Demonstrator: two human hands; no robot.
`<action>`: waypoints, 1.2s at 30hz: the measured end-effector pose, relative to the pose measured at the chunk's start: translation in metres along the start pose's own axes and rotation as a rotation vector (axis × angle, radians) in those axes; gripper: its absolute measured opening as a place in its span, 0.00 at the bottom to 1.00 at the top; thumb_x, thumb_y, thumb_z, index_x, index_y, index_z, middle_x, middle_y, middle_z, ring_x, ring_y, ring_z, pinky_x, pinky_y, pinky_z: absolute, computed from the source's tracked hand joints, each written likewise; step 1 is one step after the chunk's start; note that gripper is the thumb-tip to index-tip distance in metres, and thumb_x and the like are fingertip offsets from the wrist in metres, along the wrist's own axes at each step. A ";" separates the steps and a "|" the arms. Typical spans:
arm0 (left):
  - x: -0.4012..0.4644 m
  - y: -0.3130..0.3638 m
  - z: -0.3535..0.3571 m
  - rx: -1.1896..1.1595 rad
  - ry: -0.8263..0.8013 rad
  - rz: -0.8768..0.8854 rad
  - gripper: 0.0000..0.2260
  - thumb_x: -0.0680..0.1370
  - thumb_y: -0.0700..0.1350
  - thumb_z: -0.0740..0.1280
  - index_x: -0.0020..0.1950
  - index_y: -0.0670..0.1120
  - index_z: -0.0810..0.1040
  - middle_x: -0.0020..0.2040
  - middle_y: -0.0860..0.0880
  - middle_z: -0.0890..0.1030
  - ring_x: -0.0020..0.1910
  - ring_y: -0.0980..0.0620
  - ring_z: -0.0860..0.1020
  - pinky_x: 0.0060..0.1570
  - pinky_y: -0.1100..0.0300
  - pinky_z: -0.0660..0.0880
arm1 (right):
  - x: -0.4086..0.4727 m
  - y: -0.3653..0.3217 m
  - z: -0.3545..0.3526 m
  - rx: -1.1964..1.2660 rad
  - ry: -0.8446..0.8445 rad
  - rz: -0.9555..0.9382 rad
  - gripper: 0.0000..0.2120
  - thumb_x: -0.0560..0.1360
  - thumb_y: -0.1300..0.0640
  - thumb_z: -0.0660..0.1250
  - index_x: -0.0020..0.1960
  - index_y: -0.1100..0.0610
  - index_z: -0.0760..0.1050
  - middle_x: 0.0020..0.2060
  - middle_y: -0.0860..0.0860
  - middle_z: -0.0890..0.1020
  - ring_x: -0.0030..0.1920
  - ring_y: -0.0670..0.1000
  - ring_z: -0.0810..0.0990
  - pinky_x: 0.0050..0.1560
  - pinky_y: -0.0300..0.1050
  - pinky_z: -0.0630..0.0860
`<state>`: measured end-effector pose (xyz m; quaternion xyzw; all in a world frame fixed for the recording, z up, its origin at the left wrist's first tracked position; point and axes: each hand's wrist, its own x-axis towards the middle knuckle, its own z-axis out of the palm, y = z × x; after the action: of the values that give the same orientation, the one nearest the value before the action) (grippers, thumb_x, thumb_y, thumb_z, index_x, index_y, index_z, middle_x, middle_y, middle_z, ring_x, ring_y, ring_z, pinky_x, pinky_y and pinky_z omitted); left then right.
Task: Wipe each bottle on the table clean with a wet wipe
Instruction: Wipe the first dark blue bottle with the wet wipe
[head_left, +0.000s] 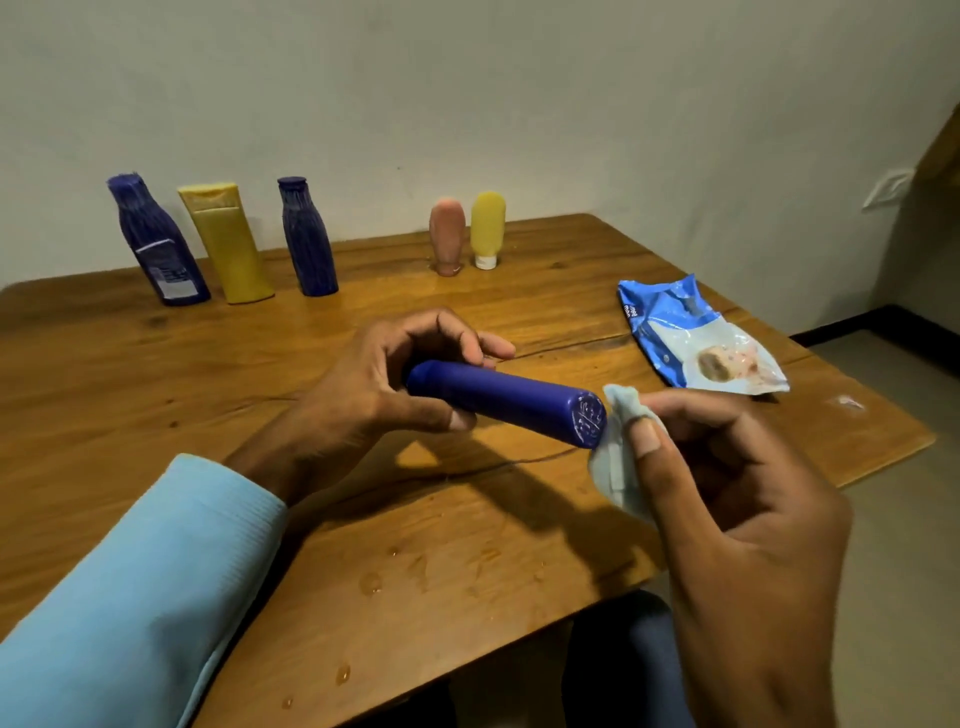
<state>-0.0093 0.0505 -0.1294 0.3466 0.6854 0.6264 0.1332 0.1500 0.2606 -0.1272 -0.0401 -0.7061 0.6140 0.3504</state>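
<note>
My left hand (384, 384) grips a dark blue bottle (514, 400) by its cap end and holds it on its side above the table, base pointing right. My right hand (727, 499) pinches a pale wet wipe (615, 452) between thumb and fingers, right beside the bottle's embossed base. Along the back edge stand a blue bottle (158, 241), a yellow tube (226, 244), a second blue bottle (307, 239), a pink tube (447, 235) and a small yellow tube (487, 228).
The wooden table (156, 364) shows water drops near its front edge. A blue wet-wipe pack (691, 338) lies at the right. The table's right edge drops to the floor, and a grey wall stands close behind the bottles.
</note>
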 end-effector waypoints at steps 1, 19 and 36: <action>0.000 0.000 0.001 0.024 0.006 0.004 0.17 0.71 0.32 0.75 0.57 0.42 0.77 0.68 0.44 0.82 0.67 0.43 0.81 0.58 0.53 0.82 | 0.003 -0.002 -0.001 -0.007 0.004 0.004 0.07 0.78 0.58 0.71 0.51 0.48 0.84 0.47 0.45 0.87 0.49 0.48 0.86 0.45 0.39 0.83; 0.002 -0.013 0.023 0.794 0.126 0.222 0.18 0.72 0.32 0.78 0.56 0.47 0.80 0.53 0.52 0.83 0.52 0.52 0.80 0.50 0.51 0.77 | -0.009 -0.003 0.015 -0.345 -0.072 -0.376 0.07 0.78 0.57 0.76 0.56 0.51 0.82 0.52 0.43 0.84 0.56 0.41 0.83 0.52 0.29 0.77; 0.004 -0.018 0.021 0.829 0.199 0.270 0.15 0.75 0.41 0.71 0.58 0.55 0.73 0.53 0.56 0.79 0.50 0.62 0.76 0.50 0.72 0.66 | -0.020 -0.009 0.022 -0.312 -0.042 -0.343 0.05 0.78 0.56 0.75 0.53 0.50 0.84 0.48 0.42 0.83 0.51 0.42 0.84 0.46 0.31 0.77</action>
<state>-0.0047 0.0699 -0.1490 0.3953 0.8366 0.3407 -0.1667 0.1559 0.2302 -0.1282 0.0395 -0.7961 0.4295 0.4245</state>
